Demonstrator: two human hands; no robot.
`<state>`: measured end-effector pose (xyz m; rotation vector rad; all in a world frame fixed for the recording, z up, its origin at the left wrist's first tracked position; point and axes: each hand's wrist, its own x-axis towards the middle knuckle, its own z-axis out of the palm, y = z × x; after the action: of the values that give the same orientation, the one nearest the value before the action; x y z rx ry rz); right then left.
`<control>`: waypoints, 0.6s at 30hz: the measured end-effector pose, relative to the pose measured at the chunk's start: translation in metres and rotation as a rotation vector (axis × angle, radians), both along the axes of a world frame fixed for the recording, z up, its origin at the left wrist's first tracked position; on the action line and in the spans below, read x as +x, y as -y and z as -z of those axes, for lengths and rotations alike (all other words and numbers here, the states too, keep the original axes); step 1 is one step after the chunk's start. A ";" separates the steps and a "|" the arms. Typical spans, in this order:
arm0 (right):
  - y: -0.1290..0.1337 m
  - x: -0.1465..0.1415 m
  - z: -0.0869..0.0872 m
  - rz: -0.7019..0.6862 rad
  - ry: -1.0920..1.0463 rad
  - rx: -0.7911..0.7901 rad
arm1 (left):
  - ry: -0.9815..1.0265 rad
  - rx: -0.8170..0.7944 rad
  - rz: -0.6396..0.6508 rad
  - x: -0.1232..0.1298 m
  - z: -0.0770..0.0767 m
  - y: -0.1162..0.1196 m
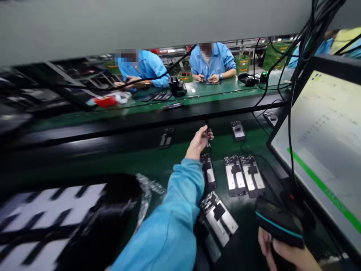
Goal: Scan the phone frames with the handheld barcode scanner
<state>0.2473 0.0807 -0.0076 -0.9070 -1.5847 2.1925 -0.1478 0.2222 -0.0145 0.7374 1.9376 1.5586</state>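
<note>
**Across the green tabletop: slim part left, scanner right**

At far left we have a black tray bearing pale panels, with crumpled clear plastic just beside it. Further right lies a lone opened phone unit. Next, our left grip is closed on a slim dark part, seen edge-on; we cannot tell whether it touches anything below. Rightward, two more units lie side by side. Our right grip wraps a scanner near the tilted monitor. We judge this a moment of holding; moving the part calls for a steady pinch and clearance from the thin cable.
</note>
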 end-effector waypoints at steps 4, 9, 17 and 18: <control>0.019 -0.049 -0.015 -0.088 -0.196 -0.162 | 0.675 0.565 0.247 0.051 -0.010 0.105; 0.046 -0.056 -0.020 -0.077 -0.258 -0.170 | 0.942 0.614 0.276 0.109 -0.009 0.157; 0.068 -0.025 -0.005 0.034 -0.220 -0.098 | 0.848 0.573 0.293 0.133 -0.013 0.181; 0.070 -0.021 -0.005 0.035 -0.213 -0.076 | 0.826 0.579 0.302 0.136 -0.014 0.184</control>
<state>0.2265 0.0107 -0.0028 -0.6896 -1.3854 2.2537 -0.0120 0.0385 -0.0003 0.4474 0.7562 1.8365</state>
